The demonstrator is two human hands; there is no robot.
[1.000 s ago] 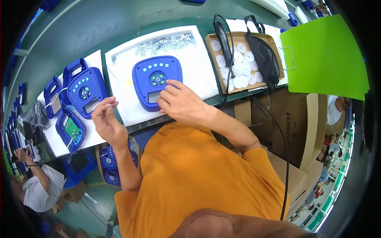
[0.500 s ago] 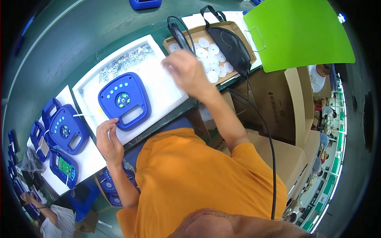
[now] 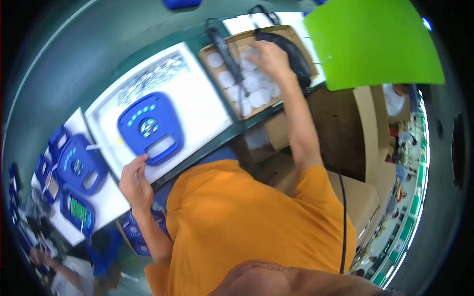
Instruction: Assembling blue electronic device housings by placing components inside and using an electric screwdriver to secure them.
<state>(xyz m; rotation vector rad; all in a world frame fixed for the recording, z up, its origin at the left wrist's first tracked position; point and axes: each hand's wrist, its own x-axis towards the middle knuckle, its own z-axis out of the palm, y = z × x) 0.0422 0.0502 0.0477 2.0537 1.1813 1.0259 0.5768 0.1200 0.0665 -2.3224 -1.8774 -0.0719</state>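
Observation:
A blue plastic housing (image 3: 170, 116) lies on the white foam tray (image 3: 205, 106), with a row of light dots, a round opening showing a small board, and a rectangular cut-out. At its lower left corner, my left hand (image 3: 137, 185) has fingers bent, fingertips closed on the edge. My right hand (image 3: 272, 60) reaches over the cardboard tray (image 3: 245, 35) of white round discs (image 3: 256, 98). Its fingers look apart with nothing visible in them, though motion blurs them. Left of this hand, a black corded handheld tool (image 3: 223, 49) lies across the tray.
Small metal parts (image 3: 143, 81) fill the foam tray's far side. More blue housings (image 3: 81, 163) lie at left, one with a green board (image 3: 79, 209). A black pouch (image 3: 296, 61) and green panel (image 3: 370, 44) are at right. Cardboard boxes (image 3: 340, 128) stand beside me; a co-worker's arm (image 3: 57, 266) shows lower left.
My right hand has moved right and away from me, from beside the foam tray to over the discs. The black tool has shifted slightly toward me. My left hand stays at the housing's corner.

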